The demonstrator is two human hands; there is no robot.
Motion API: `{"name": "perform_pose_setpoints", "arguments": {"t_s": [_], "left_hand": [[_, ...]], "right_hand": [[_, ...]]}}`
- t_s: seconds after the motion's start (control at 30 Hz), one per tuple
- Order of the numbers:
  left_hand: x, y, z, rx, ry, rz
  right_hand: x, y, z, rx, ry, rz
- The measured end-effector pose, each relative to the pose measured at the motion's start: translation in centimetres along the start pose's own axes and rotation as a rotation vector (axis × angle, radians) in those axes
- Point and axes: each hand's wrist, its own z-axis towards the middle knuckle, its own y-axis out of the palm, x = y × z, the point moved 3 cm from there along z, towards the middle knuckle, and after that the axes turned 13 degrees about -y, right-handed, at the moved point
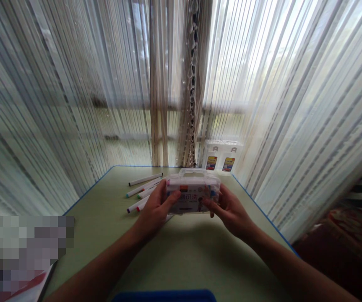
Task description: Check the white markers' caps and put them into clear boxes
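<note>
Between both hands is a clear plastic marker case (193,184) with a carry handle on top and a printed label facing me. My left hand (160,200) grips its left end, thumb over the front. My right hand (226,207) holds the right end, with its thumb on the front too. The case is upright, just above the table. Some coloured contents show through its sides. Left of the case lie several loose white markers (145,179) with black, teal, green, purple and red ends; my left hand partly hides some of them.
The pale green table (102,218) has a blue edge. Two clear cases with yellow labels (220,157) stand at its back right corner. Striped string curtains (121,84) hang behind. A blue object (165,296) shows at the near edge, and a blurred-out patch covers the lower left.
</note>
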Motion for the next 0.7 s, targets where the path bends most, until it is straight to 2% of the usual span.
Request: {"name": "perform_pose_setpoints", "arguments": {"t_s": [0.2,0.4,0.7], "left_hand": [[-0.45,-0.16,0.13,-0.037,-0.029,0.03],[-0.85,-0.35,0.33,-0.026,-0.023,-0.034],[-0.7,-0.16,0.29,-0.035,-0.104,-0.138]], "right_hand": [[-0.08,-0.1,0.19,0.038,-0.02,0.061],[-0.44,0.06,0.25,0.06,-0.007,0.08],[-0.48,-0.03,0.24,0.06,0.018,0.071]]}}
